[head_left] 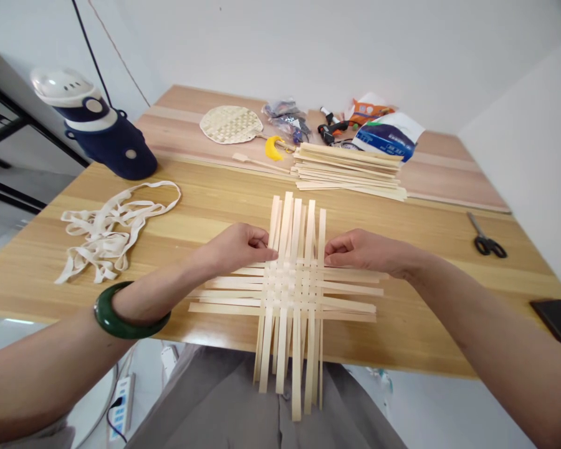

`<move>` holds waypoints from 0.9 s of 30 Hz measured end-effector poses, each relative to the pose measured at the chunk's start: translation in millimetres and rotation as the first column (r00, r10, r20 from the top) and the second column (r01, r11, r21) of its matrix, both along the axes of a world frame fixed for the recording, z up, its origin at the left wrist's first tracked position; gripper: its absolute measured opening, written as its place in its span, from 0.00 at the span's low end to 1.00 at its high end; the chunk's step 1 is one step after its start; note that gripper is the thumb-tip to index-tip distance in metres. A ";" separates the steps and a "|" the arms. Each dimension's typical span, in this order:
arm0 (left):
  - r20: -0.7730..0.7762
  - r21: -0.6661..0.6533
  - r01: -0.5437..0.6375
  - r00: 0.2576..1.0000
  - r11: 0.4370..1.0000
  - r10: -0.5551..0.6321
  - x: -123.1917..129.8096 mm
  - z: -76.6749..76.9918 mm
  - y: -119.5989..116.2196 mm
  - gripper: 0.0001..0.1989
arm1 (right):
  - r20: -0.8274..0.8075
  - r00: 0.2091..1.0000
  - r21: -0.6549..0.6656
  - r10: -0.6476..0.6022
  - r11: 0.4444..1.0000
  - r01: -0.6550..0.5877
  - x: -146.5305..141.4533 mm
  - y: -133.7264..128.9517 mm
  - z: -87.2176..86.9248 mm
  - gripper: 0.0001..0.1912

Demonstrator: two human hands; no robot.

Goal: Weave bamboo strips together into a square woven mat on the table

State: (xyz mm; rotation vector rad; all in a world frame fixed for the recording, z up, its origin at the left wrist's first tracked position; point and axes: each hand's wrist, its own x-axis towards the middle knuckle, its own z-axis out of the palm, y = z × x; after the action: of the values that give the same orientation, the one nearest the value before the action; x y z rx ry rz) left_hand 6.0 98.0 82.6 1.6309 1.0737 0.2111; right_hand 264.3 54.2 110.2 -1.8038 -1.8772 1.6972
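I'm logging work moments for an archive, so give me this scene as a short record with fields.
left hand: thumb over the far left corner of the weave
right hand: fingertips at its far right edge
weave: crossed pale strips, checked middle, loose ends on all four sides
behind weave: pile of strips
left side: bottle, tangled ribbon
right side: scissors, black handles nearest the person
back: round woven fan
unclear: how firmly either hand grips

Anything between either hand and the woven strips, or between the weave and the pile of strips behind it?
Nothing visible does. The left hand and right hand are at the woven strips' upper sides; only tabletop shows before the pile of strips.
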 end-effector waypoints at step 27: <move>-0.268 0.168 0.177 0.955 0.970 -0.128 -2.2 -12.2 37.1 0.19 | 0.098 0.995 0.098 0.022 0.995 -0.032 14.8 25.7 -29.6 0.16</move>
State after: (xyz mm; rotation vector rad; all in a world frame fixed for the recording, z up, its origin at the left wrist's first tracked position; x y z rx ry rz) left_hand 3.8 135.1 70.4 1.9456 1.1396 -0.0008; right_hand 279.1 79.8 80.6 -1.8627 -1.9934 1.5207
